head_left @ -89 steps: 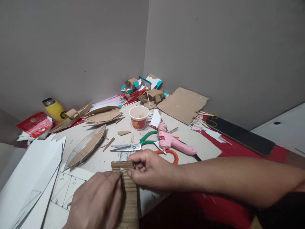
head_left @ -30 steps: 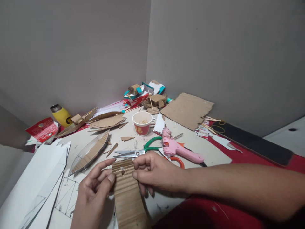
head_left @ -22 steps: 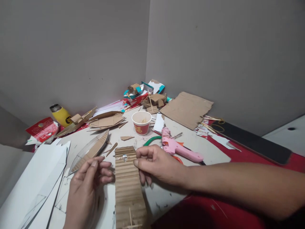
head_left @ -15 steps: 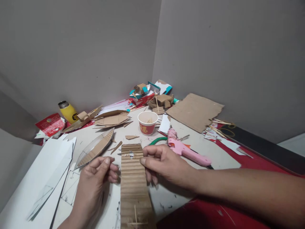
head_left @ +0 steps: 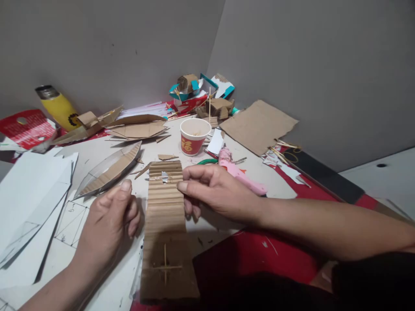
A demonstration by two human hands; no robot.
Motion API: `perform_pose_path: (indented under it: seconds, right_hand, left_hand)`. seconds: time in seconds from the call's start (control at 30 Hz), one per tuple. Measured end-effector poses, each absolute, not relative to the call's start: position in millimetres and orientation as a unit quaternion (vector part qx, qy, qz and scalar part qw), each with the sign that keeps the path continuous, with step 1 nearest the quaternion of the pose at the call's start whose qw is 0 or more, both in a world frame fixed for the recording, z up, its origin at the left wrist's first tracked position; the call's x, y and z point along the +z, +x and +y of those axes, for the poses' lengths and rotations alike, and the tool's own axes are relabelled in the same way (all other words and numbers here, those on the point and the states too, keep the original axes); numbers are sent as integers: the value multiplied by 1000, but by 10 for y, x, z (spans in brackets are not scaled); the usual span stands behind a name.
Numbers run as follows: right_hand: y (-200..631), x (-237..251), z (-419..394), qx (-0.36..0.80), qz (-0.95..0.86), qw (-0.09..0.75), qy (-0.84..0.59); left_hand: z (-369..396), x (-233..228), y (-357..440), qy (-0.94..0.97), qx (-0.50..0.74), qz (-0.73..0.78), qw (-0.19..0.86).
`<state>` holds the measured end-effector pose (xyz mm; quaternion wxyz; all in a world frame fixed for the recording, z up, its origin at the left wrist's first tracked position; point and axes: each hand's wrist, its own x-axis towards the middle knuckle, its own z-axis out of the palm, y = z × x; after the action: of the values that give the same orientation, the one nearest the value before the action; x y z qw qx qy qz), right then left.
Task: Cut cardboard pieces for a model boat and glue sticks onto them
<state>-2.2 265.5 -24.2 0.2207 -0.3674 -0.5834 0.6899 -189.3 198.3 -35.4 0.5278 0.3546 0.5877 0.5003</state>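
Observation:
My right hand (head_left: 210,190) pinches the right edge of a long strip of corrugated cardboard (head_left: 165,224) between thumb and fingers. A thin stick cross (head_left: 165,267) lies on the strip's near end, and a small shiny patch (head_left: 164,177) shows near its far end. Left of the strip and apart from it, my left hand (head_left: 110,220) is closed, its thumb pressed over curled fingers. Anything inside that hand is hidden. Beyond the left hand is a boat-shaped cardboard piece (head_left: 112,172) with a clear rim.
A red and white paper cup (head_left: 192,146) stands behind the strip. To its right lie a pink glue gun (head_left: 243,175) and a flat cardboard sheet (head_left: 259,125). White papers (head_left: 26,194) cover the left side, near a yellow bottle (head_left: 60,110). Cardboard models (head_left: 138,127) line the back.
My view has tilted down and turned slightly right, showing more of the strip's near end. My left hand has drawn a little away from the strip; my right hand keeps its hold.

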Motion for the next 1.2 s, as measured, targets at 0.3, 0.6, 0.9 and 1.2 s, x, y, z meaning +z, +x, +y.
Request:
perform_pose_path:
  seconds: [0.3,0.6,0.9,1.2]
  right_hand:
    - [-13,-60,2702,626,-672,196,-343]
    - [-147,-85,2807,624,-690,205,-303]
    - [574,20,2988,242,-872,227,-360]
    - [1110,-254,2896,85,-869,52,-484]
  left_hand:
    - [1962,-314,-1841,238,531,433,689]
    - [1951,-300,-1835,165,581,485,632]
    - [1984,-343,-1895,157,482,554,660]
    - [2034,-371,-1884,160,493,573,635]
